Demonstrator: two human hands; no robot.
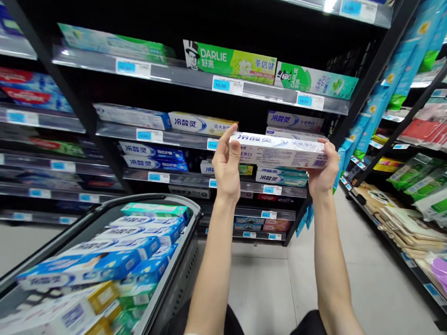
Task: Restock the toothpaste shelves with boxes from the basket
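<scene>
A long white toothpaste box (pixel 278 150) with purple print is held level in front of the shelves, one end in each hand. My left hand (pixel 228 163) grips its left end, the thumb on the near side. At the right end, my right hand (pixel 325 167) has its fingers closed round the box. Just behind it, similar white toothpaste boxes (pixel 294 121) lie stacked on a shelf. Below and to the left stands a grey basket (pixel 195 211), filled with several blue, white, green and gold toothpaste boxes (pixel 94 260).
Green Darlie boxes (pixel 229 62) line the upper shelf (pixel 176 75), which carries price tags. Blue and red boxes (pixel 26 90) fill shelving on the left. At right, another rack holds green packets (pixel 432 184) and stacked cardboard goods (pixel 392 215). Blue hanging packets (pixel 390 82) edge the shelf's right end.
</scene>
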